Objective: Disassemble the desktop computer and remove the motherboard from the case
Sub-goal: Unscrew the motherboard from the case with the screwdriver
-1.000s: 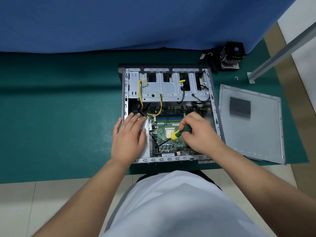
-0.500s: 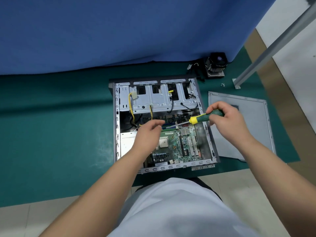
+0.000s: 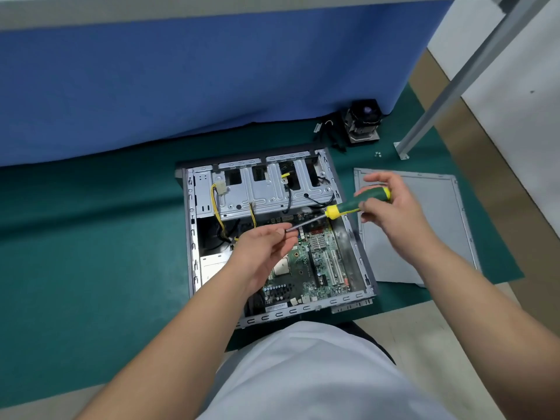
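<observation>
- A blue cloth [image 3: 188, 86] hangs across the back of the scene, its lower edge meeting a green mat [image 3: 91, 244] spread on the floor.
- Pale floor tiles [image 3: 430, 334] border the mat at the near and right sides, and a grey metal bar [image 3: 460, 83] slants down to a foot on the mat's far right corner.
- The computer case [image 3: 194, 237] lies open on the mat, the green motherboard [image 3: 309, 268] still inside its lower right part.
- A grey side panel [image 3: 430, 225] lies flat just right of the case.
- A cooler fan [image 3: 363, 122] stands near the cloth's edge, beyond the case, with 2 small screws [image 3: 377, 154] to its right.
- The right hand [image 3: 391, 210] holds a screwdriver [image 3: 354, 204] above the case, fingers clamped on the green handle.
- The left hand [image 3: 260, 250] has its fingers pinched together at the screwdriver's tip; what they pinch is too small to tell.
</observation>
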### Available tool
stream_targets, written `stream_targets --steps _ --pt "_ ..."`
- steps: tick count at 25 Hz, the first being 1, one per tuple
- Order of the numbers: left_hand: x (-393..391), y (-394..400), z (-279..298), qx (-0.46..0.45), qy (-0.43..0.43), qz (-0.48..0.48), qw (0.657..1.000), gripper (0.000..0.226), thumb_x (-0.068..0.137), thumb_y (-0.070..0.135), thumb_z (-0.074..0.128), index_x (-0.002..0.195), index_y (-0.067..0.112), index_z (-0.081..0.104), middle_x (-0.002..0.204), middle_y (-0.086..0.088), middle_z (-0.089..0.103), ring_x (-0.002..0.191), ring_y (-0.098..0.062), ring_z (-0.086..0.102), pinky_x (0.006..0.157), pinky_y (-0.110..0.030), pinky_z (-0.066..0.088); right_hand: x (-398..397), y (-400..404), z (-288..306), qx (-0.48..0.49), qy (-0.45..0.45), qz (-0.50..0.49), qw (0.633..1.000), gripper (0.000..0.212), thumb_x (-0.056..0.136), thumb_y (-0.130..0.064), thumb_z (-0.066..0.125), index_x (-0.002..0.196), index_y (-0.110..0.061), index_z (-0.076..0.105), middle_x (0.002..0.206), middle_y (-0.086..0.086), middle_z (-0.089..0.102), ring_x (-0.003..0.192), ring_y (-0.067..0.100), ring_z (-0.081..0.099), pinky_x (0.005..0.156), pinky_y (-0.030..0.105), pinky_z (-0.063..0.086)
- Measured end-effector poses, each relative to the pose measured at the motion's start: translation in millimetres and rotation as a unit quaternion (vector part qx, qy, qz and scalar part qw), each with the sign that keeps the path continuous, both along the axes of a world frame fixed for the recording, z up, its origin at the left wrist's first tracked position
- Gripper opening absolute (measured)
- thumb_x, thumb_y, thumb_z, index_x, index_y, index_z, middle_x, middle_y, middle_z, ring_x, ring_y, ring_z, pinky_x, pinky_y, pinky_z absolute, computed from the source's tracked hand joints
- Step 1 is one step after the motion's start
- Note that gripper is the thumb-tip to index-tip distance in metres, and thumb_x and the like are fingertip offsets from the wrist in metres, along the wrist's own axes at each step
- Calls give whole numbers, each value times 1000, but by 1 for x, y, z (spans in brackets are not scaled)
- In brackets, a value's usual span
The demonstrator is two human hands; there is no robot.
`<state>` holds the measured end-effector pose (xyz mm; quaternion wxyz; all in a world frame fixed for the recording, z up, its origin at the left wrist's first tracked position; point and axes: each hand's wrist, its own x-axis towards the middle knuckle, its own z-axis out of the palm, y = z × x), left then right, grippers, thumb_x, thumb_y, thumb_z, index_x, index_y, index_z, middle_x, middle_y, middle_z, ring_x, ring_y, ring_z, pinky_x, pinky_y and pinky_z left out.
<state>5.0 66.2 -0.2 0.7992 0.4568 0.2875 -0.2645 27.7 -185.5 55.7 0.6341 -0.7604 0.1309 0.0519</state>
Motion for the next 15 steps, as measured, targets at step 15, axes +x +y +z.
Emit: stream_targets --steps 15 --pt "28 -24 17 -95 30 -2 995 38 85 17 75 116 -2 63 113 -22 74 89 -20 77 63 -24 62 26 21 12 152 -114 23 982 6 93 -16 67 88 -19 66 80 0 64 77 17 58 76 30 50"
